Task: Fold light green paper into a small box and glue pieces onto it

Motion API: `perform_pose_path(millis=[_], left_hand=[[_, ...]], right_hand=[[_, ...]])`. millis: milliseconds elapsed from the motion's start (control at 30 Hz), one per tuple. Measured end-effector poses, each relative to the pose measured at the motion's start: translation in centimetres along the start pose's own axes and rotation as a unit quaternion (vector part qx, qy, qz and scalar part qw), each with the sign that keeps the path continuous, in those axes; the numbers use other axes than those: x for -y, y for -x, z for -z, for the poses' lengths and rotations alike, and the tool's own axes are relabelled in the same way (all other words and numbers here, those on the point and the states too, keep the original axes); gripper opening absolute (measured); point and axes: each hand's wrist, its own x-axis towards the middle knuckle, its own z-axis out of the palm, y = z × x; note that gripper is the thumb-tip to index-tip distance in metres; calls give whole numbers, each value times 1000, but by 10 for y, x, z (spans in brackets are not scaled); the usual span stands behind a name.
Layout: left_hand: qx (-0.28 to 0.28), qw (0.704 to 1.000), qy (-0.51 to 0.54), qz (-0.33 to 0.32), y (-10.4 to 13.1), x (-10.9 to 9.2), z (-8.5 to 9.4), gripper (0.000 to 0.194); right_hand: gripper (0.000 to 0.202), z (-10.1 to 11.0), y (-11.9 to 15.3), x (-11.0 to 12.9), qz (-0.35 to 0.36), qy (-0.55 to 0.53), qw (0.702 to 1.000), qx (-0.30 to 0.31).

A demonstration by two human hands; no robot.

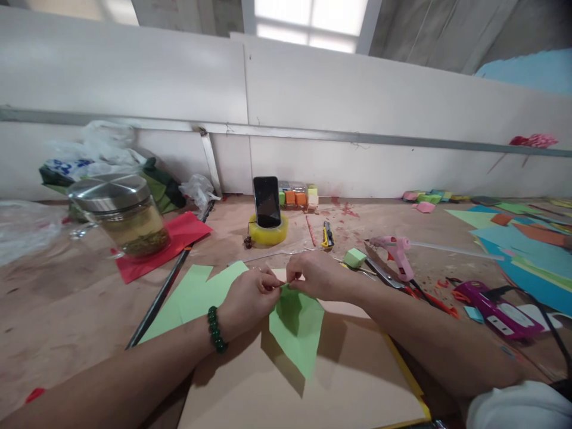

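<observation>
A piece of light green paper (298,333) hangs between my two hands, its top edge pinched and its pointed lower corner over a pale board (250,387). My left hand (252,295), with a green bead bracelet (217,329) at the wrist, is closed on the paper's upper left edge. Close beside it, my right hand (317,275) pinches the same top edge with thumb and fingers. More light green paper (192,298) lies flat to the left of my left hand. A small folded green paper block (355,257) sits just beyond my right forearm.
A glass tea mug (129,220) stands on red paper (190,229) at left. A phone (267,202) leans in a yellow tape roll (268,231). A box cutter (328,235), pink glue gun (395,253), purple power strip (496,310) and coloured paper sheets (531,268) lie rightward.
</observation>
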Motion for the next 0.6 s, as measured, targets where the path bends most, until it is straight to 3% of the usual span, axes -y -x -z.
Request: perform_pose_path(millis=[467,533,600], left_hand=[[-3,1000,-20,-11,3,-3,2,26],[8,1000,18,-1,2,-3,3,20],[18,991,129,36,1,-3,4,20]], right_hand=[[9,-1,3,11,-13,63,998,-10],[7,-2,3,10,-3,51,998,-22],[8,-1,2,6,7,16,999,-41]])
